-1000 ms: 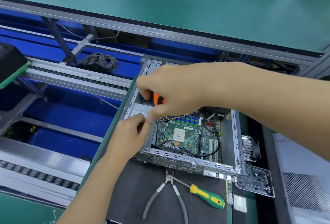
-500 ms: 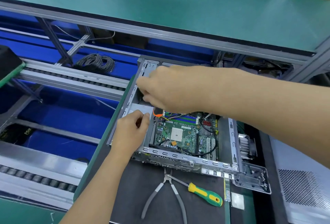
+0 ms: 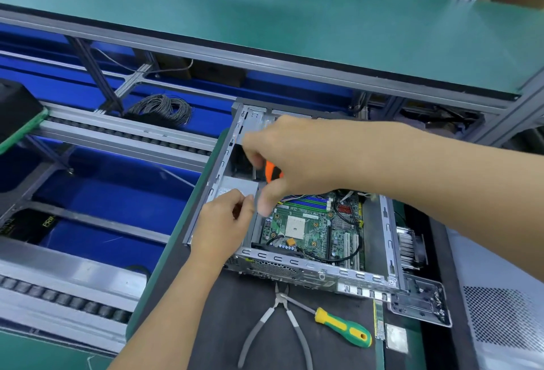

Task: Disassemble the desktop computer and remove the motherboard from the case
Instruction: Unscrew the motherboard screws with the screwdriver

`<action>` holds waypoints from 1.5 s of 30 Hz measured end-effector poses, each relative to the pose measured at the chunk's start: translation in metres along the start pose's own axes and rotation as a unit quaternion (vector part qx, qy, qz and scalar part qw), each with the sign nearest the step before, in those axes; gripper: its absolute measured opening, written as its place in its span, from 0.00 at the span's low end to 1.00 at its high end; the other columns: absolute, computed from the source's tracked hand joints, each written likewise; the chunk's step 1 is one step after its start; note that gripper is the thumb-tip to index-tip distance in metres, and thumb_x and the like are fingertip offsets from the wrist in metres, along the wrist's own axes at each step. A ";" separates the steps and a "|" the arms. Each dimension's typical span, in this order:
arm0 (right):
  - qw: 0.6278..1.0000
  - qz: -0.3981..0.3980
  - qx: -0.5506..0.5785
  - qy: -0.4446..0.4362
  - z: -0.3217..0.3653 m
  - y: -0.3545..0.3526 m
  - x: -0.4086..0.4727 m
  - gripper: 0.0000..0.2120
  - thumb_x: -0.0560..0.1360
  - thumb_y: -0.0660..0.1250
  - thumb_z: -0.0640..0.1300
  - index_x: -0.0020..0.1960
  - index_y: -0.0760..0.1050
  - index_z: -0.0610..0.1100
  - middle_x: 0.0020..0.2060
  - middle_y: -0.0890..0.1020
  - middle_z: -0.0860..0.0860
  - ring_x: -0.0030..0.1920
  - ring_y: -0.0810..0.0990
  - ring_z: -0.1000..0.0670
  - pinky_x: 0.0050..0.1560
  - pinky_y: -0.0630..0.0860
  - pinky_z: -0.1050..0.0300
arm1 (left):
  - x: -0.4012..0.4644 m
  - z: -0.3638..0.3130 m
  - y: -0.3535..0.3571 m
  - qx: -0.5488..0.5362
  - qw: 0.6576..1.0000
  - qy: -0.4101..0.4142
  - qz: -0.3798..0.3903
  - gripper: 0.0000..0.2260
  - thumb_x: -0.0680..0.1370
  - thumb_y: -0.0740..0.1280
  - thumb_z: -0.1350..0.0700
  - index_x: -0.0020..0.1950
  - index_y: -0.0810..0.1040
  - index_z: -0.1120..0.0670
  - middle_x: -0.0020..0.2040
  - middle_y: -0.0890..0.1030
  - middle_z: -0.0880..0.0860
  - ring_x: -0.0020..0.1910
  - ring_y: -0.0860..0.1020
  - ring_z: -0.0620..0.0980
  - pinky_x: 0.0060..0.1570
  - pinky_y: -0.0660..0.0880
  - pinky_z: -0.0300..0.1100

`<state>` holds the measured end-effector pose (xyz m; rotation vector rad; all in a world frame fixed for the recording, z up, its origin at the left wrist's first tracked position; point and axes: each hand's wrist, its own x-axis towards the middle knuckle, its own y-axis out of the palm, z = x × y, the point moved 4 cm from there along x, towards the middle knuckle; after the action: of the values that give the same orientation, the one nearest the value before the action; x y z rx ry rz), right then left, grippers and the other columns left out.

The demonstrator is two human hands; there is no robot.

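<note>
Motherboard inside case

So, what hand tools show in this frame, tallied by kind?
Pliers: 1, on the mat
Green-and-yellow screwdriver: 1, on the mat
Orange-handled tool: 1, held by the right hand; kind unclear
Total: 3

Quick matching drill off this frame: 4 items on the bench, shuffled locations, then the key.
Items
1. motherboard
2. pliers
3. yellow-green screwdriver
4. wire coil

Places
A. on the dark mat, just right of the grey-handled tool
B. inside the open case
C. on the blue bin left of the case
D. on the dark mat in front of the case, handles toward the camera

Pairs: 1-B, 2-D, 3-A, 4-C
</note>
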<state>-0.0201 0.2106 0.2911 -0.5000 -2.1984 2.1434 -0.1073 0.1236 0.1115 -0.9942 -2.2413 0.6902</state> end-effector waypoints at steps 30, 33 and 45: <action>0.997 0.020 -0.033 0.072 0.005 -0.015 -0.014 0.24 0.76 0.53 0.69 0.50 0.64 0.48 0.34 0.64 0.51 0.30 0.63 0.50 0.27 0.57 0.55 | -0.001 0.005 0.003 -0.007 1.000 -0.010 0.010 0.17 0.78 0.65 0.51 0.31 0.64 0.46 0.24 0.65 0.47 0.28 0.68 0.46 0.25 0.59 0.36; 0.997 0.012 -0.072 0.037 0.004 -0.012 -0.011 0.13 0.82 0.53 0.58 0.55 0.68 0.50 0.36 0.67 0.49 0.32 0.67 0.46 0.29 0.65 0.52 | -0.001 0.004 0.003 -0.004 1.000 -0.002 0.010 0.20 0.78 0.67 0.53 0.31 0.60 0.44 0.24 0.64 0.47 0.28 0.68 0.45 0.26 0.58 0.33; 0.997 0.038 0.049 -0.044 0.010 -0.009 -0.007 0.09 0.77 0.64 0.51 0.53 0.67 0.50 0.41 0.73 0.54 0.40 0.71 0.53 0.34 0.68 0.56 | -0.001 0.004 0.002 -0.014 1.000 -0.011 0.024 0.14 0.77 0.62 0.50 0.32 0.65 0.48 0.24 0.64 0.46 0.28 0.68 0.45 0.26 0.60 0.42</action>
<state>-0.0180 0.1988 0.3007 -0.5019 -2.1366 2.3431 -0.1085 0.1228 0.1071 -1.0627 -2.2582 0.6970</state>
